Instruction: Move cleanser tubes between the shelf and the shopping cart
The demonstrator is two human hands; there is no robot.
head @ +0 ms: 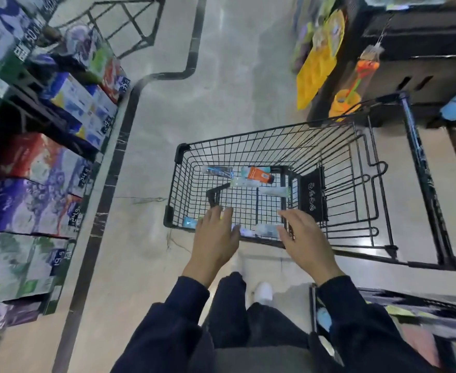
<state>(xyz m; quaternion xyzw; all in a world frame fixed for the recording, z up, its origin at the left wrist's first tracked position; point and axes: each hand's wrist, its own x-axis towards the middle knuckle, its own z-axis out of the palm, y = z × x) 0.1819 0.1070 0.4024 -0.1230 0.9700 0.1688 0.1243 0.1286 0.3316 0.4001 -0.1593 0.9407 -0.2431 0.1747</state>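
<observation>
A black wire shopping cart [423, 168] stands in the aisle in front of me. Several cleanser tubes lie on its floor: an orange tube [258, 174], a dark striped tube [217, 171], a pale tube [272, 191], and small ones at the near edge [267, 230]. My left hand [216, 243] hovers over the cart's near rim with fingers spread and nothing in it. My right hand [306, 240] is also over the near rim, fingers apart and empty. Both sleeves are dark blue.
A shelf [41, 168] of boxed goods with price tags runs along the left. Another shelf [415, 63] with hanging toys and a yellow package stands behind the cart on the right. A rack edge [399, 313] is at my lower right. Tiled floor lies between.
</observation>
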